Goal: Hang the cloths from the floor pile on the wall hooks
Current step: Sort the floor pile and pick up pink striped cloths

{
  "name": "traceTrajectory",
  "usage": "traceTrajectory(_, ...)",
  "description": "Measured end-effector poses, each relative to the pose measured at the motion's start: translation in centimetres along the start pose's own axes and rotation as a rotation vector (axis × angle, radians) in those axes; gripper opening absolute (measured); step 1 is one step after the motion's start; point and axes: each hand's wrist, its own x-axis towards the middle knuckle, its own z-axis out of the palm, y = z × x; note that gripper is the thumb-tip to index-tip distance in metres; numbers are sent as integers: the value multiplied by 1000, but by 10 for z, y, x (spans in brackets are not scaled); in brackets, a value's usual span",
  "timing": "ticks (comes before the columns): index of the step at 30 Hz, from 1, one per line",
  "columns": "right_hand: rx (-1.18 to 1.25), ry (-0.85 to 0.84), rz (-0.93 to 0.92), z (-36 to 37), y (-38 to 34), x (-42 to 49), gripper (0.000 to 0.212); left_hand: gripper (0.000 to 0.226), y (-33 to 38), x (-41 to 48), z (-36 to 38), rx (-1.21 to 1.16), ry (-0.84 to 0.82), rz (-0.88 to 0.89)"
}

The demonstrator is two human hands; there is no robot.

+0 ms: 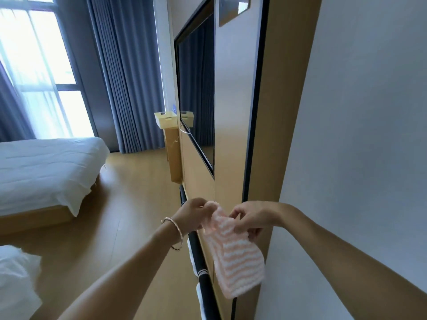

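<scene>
1. At the foot of the tan wood wall panel (pixel 284 112), lower centre of view: pink-and-white striped fluffy cloth (pixel 235 250) held up in the air by both hands, clear of the floor.
2. L hand (pixel 193 213): fingers curled tight, pinching the cloth's upper-left corner, which sticks up as a small bunch above the knuckles. Thin metal bangle (pixel 175 225) on that wrist.
3. R hand (pixel 250 219): thumb + forefinger pinch the top edge just right of the L hand; other fingers curled behind the fabric. Hands near each other, not touching; fabric gathered btwn them.
4. Orientation: long axis approx vertical, leaning down-right in frame. Top end at the hands, free bottom end points at the floor. Stripes run across the long axis. Lower part hangs flat, bottom corners rounded.
5. Position rel. to surroundings: cloth hangs in front of the panel, just right of a long black rail (pixel 199 252) running low along the wall. Contact w/ panel or rail: cannot tell. White fabric w/ dark stripes (pixel 201 272) wrapped on the rail beside the cloth.
6. Further along same wall: large black flat screen (pixel 196 88), pale yellow plastic basket (pixel 164 118) on a narrow wood stand (pixel 172 155).
7. R of the panel: plain grey-white wall (pixel 369 135).
8. Bkgd L: white-sheeted bed (pixel 46 172), light wood floor (pixel 129 204), blue-grey pleated curtains (pixel 124 72), bright window (pixel 34 49). White bedding (pixel 16 280) at lower-L edge.
</scene>
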Motion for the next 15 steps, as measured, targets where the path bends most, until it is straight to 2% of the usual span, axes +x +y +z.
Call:
traceTrajectory(4, -220, 129, 45, -4, -11, -9, 78, 11, 36, -6, -10, 304, 2, 271)
traceTrajectory(5, -263, 197, 32, -7, -14, -12, 80, 12, 44, -9, -11, 387, -13, 319)
traceTrajectory(7, -303, 313, -27, -12, -21, -17, 71, 17, 58, -13, -13, 480, -16, 404)
traceTrajectory(10, -259, 353, -103, -15, -28, -19, 48, 21, 68, -20, -14, 594, 1, 491)
traceTrajectory(11, -225, 352, -136, -14, -28, -17, 47, 19, 68, -22, -16, 630, -2, 509)
traceTrajectory(14, -126, 399, -206, -8, -31, -13, 79, 20, 62, -27, -25, 764, -28, 511)
traceTrajectory(15, -115, 400, -217, -6, -32, -10, 82, 20, 57, -28, -27, 794, -39, 499)
